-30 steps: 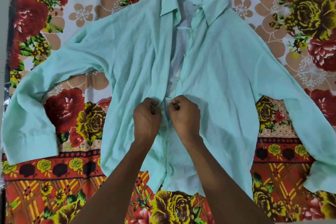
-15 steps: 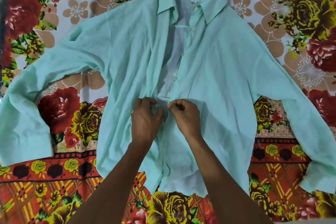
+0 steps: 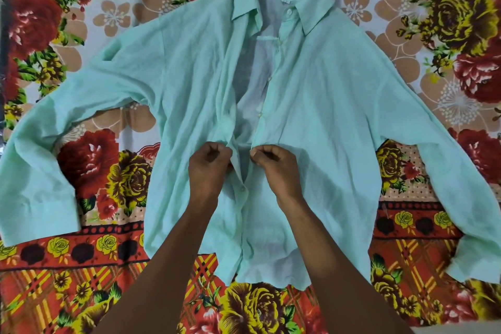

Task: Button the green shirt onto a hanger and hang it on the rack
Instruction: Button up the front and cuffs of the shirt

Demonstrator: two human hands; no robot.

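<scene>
A pale green long-sleeved shirt [image 3: 339, 106] lies face up on a flowered bedsheet, collar away from me and sleeves spread to both sides. Its front is open from the collar down to my hands, and a white lining shows in the gap. Below my hands the front is closed, with one fastened button [image 3: 242, 189] in sight. My left hand [image 3: 208, 168] pinches the left front edge at mid-chest. My right hand [image 3: 273, 168] pinches the right front edge, where a row of small white buttons runs up toward the collar. No hanger or rack is in view.
The red, yellow and beige flowered bedsheet [image 3: 89, 160] covers the whole surface under the shirt. A dark strip [image 3: 5, 22] runs along the far left edge of the view. The left cuff [image 3: 38, 214] and the right cuff [image 3: 471, 260] lie near the sides.
My hands have moved slightly up the shirt front and a little apart, each still pinching its edge. A fastened button now shows just below them.
</scene>
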